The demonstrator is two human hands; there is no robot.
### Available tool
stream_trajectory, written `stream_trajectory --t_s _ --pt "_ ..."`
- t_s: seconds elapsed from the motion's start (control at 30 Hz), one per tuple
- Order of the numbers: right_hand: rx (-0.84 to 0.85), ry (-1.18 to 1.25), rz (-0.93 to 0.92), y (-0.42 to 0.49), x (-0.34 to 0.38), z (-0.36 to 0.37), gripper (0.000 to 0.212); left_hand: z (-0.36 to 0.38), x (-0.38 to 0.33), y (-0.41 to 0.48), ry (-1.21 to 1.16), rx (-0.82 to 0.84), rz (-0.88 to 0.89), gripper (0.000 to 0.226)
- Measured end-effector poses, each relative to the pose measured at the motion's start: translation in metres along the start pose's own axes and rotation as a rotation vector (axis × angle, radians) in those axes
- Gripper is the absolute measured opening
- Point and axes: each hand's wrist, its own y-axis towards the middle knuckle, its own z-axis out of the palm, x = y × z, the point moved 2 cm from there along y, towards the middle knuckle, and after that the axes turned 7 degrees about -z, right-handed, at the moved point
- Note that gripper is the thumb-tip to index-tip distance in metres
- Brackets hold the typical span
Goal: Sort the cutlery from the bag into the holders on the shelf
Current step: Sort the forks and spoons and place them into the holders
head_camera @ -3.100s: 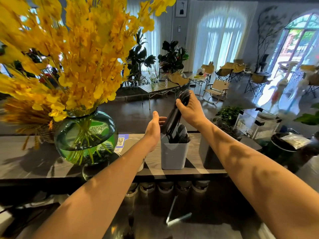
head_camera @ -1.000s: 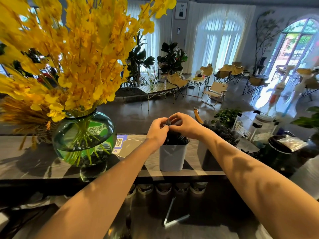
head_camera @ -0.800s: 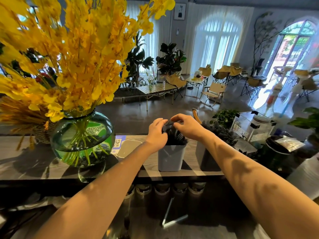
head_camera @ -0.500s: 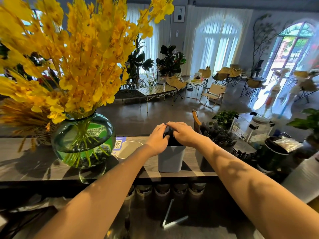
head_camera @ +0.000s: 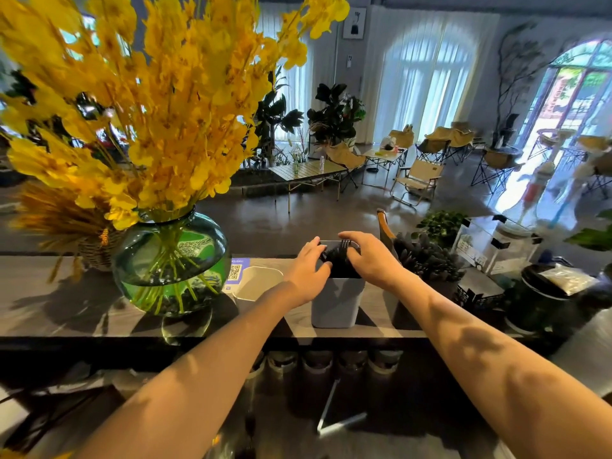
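Observation:
A light grey holder (head_camera: 336, 303) stands on the dark wooden shelf (head_camera: 49, 313), filled with black plastic forks (head_camera: 337, 261) standing tines up. My left hand (head_camera: 306, 271) lies against the left side of the fork bundle with fairly straight fingers touching it. My right hand (head_camera: 369, 258) arches over the top of the forks, its fingers and thumb curled round the tines. To the right, a dark holder (head_camera: 405, 313) is packed with more black cutlery (head_camera: 427, 260). An empty white holder (head_camera: 256, 283) sits to the left. No bag is in view.
A green glass vase (head_camera: 170, 260) of yellow flowers stands on the shelf at the left, with a wicker basket (head_camera: 99, 250) behind it. Clear boxes (head_camera: 490, 246) and a black bin (head_camera: 543, 299) crowd the right end. Jars (head_camera: 314, 362) line up below the shelf.
The bundle my right hand held above the grey holder now stands inside it. Both hands have closed in on the fork tops and have since parted slightly.

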Motion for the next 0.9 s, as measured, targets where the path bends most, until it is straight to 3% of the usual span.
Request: stream_trajectory --t_s 0.33,0.73,0.9 --pt "0.138 0.049 0.029 -0.004 0.006 0.009 0.051 0.002 -0.002 -0.007 0.095 0.014 0.001 0.057" --pt "-0.251 0.083 -0.128 -0.065 0.048 0.000 0.046 -0.013 0.005 -0.061 -0.021 -0.050 -0.001 0.061" --pt "-0.179 0.174 -0.062 -0.114 0.079 0.029 0.045 -0.006 0.025 -0.126 -0.097 -0.037 0.012 0.060"
